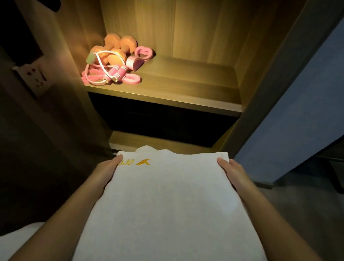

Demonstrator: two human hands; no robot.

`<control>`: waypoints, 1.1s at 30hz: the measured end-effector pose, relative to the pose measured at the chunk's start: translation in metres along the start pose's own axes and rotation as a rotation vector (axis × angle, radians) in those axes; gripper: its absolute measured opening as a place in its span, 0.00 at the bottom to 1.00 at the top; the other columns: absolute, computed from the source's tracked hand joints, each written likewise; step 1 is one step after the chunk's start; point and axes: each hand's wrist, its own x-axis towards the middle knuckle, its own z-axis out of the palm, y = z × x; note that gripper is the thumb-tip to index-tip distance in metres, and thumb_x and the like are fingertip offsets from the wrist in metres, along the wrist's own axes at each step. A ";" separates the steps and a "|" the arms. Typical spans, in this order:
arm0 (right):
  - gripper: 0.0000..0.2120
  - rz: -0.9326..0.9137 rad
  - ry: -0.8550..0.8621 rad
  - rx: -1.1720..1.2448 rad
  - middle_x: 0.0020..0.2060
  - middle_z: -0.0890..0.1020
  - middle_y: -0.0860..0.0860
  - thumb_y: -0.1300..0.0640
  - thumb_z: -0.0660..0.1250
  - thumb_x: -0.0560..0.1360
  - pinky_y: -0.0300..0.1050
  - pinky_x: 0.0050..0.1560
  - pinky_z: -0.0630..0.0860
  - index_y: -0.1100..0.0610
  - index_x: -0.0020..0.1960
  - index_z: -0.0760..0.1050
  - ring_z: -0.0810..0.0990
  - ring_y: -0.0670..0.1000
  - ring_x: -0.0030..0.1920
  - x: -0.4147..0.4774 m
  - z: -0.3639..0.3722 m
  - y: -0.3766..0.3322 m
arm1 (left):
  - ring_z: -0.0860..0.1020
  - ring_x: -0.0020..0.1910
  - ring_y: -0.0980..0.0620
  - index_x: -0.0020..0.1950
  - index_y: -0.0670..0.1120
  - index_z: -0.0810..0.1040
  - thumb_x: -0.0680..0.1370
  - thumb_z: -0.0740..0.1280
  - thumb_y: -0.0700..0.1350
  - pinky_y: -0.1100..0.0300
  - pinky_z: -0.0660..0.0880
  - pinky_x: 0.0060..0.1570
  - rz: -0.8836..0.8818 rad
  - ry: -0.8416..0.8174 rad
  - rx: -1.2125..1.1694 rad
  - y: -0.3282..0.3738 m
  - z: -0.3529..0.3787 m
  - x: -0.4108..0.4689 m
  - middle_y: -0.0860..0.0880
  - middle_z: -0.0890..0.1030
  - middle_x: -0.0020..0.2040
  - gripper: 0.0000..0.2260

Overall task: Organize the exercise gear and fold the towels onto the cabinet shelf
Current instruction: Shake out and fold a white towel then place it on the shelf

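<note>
A folded white towel [173, 205] with a yellow embroidered logo is held flat in front of me, below the lit cabinet shelf [169, 101]. My left hand [106, 172] grips its left edge and my right hand [233, 173] grips its right edge, thumbs on top and fingers hidden underneath. At the shelf's back left lie orange-pink dumbbells [120, 46], a pink skipping rope [109, 76] with striped handles, and pink resistance bands [141, 54]. The right part of the shelf is bare wood.
A dark drawer front [163, 123] sits under the shelf, with a lower wooden ledge [157, 142] beneath it. A wall socket [33, 75] is on the dark panel at left. A blue-grey wall [314, 111] stands to the right of the cabinet frame.
</note>
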 end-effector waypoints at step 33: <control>0.25 0.190 -0.479 0.018 0.49 0.86 0.50 0.46 0.70 0.68 0.45 0.38 0.82 0.53 0.63 0.73 0.86 0.52 0.48 -0.142 -0.058 0.081 | 0.81 0.54 0.42 0.62 0.46 0.78 0.66 0.73 0.54 0.48 0.77 0.49 -0.052 -0.283 0.227 -0.086 -0.050 -0.130 0.44 0.83 0.55 0.27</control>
